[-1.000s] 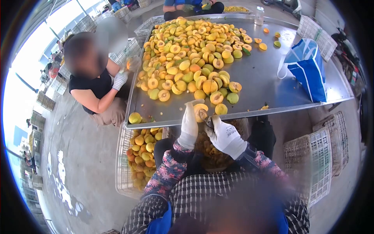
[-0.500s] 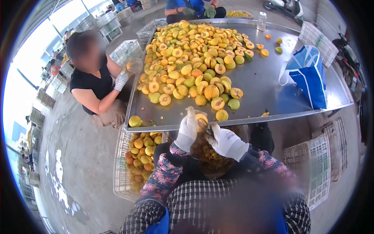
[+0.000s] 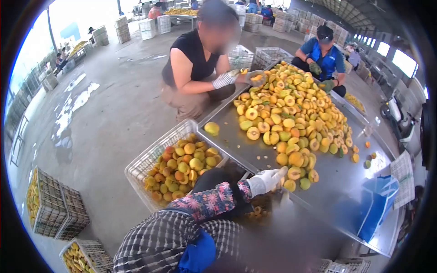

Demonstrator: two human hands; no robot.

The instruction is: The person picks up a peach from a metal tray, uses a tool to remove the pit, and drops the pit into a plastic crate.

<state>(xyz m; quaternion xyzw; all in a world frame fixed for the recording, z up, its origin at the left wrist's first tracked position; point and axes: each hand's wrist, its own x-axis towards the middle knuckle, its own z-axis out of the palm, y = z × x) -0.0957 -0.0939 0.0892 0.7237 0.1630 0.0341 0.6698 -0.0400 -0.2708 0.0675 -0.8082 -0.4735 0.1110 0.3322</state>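
- One white-gloved left hand [image 3: 268,180] is extended over the near edge of the metal worktop [image 3: 334,184]; fingers are held close together, tips beside a halved yellow stone fruit [image 3: 294,173]. Whether anything is pinched cannot be told.
- Right hand is not shown; its fingers' state cannot be told.
- Fruit heap [image 3: 291,113], many pieces halved, is spread on the worktop, near end at the left hand.
- Single yellow fruit [image 3: 211,128] is set apart near the worktop's corner.
- White crate [image 3: 136,172], just beside the worktop, is filled with fruit.
- Fruit is held by a co-worker in a black top [image 3: 193,63].
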